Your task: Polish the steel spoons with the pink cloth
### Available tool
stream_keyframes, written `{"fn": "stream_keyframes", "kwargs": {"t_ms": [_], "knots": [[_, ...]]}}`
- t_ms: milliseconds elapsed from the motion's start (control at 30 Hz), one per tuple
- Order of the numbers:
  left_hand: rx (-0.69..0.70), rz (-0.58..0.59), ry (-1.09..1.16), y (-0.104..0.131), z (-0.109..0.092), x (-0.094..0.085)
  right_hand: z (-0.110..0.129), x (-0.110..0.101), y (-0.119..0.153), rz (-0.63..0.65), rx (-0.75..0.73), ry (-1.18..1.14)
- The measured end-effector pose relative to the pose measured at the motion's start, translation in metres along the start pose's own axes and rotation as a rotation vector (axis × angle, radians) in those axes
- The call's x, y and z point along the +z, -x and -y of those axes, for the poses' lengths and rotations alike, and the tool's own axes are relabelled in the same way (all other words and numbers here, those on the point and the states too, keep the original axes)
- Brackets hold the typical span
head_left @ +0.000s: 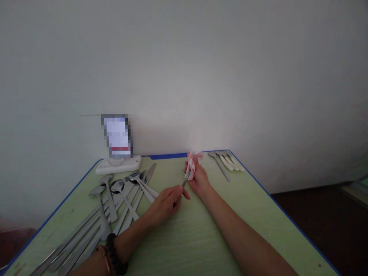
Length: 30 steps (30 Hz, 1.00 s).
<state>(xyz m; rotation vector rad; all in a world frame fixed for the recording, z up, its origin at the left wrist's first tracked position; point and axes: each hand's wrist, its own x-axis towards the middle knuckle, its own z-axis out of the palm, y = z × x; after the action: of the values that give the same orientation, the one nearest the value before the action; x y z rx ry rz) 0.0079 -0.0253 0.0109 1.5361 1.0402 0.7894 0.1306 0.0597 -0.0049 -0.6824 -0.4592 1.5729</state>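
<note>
My left hand [168, 201] is closed around the handle end of a metal piece of cutlery [186, 179]. A pink and white cloth [190, 165] is wrapped around the far end, so I cannot tell what kind of cutlery it is. Holding that cloth, my right hand [200, 179] has its thumb up along it and its fingers closed behind. Both hands meet over the middle of the table, left slightly lower and nearer. To the right of the cloth lie a metal spoon [220, 166] and several white-handled spoons [228, 163].
A pile of metal spoons [105, 214], knives [151, 173] and other long cutlery covers the left side of the green table [186, 245]. Behind it, a phone [117, 136] with a blurred screen leans upright by a white power strip [119, 165]. A grey wall [184, 76] borders the far edge.
</note>
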Motion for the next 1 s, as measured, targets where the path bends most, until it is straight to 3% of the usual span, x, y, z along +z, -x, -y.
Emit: {"fn": "stream_keyframes", "kwargs": {"t_ms": [100, 267, 433, 533, 800, 1000], "knots": [[-0.008, -0.019, -0.063, 0.0, 0.0, 0.0, 0.001, 0.0, -0.001, 0.007, 0.012, -0.041], [0.006, -0.154, -0.188, 0.0, 0.001, 0.007, 0.001, 0.003, 0.002, 0.066, 0.067, -0.041], [0.024, -0.199, -0.466, -0.001, 0.003, 0.012, -0.004, 0.006, 0.012, 0.204, 0.201, 0.167], [0.012, -0.188, -0.594, -0.003, 0.003, 0.01, -0.007, 0.009, 0.018, 0.254, 0.224, 0.258], [-0.086, -0.103, -0.981, 0.001, -0.003, 0.018, -0.004, 0.006, 0.006, 0.066, 0.121, -0.025], [-0.151, -0.043, -1.222, 0.004, -0.012, 0.023, -0.006, 0.006, 0.007, 0.133, 0.09, 0.08]]}}
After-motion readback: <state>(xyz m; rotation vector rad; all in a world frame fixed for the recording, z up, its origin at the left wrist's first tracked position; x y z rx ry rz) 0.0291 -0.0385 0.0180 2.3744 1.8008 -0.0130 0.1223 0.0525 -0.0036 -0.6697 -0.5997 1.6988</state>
